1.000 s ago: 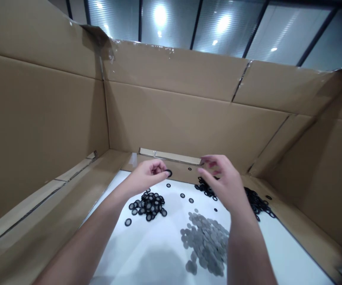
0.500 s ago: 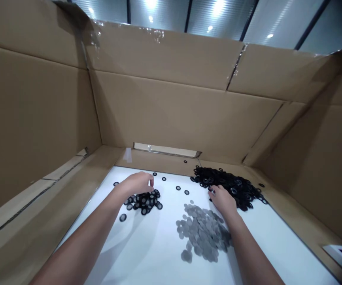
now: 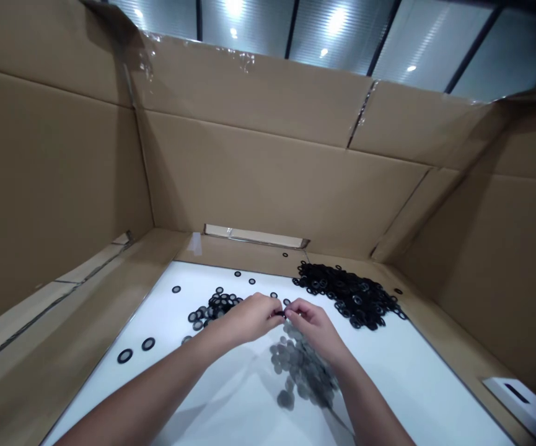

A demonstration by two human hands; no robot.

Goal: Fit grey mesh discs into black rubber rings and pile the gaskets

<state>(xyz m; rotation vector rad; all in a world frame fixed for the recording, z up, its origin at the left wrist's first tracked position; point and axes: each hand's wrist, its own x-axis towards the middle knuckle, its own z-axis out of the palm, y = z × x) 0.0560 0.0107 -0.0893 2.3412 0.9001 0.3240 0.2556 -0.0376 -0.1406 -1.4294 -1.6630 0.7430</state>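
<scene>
Though apart a moment ago, left hand [image 3: 249, 319] and right hand [image 3: 313, 327] now together, pinching a black ring [image 3: 281, 314].

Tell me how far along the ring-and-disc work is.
Done: a small heap of black rings filled with grey discs. In hand: left hand and right hand pinch one small black piece together. Left: a big pile of empty black rings and loose grey round discs.

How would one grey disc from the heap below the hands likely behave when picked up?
The grey discs look thin and flat, lying overlapped, so probably light and fiddly to pinch off the smooth white surface. Lying flat, they seem unlikely to roll; a push would likely slide them.
</scene>
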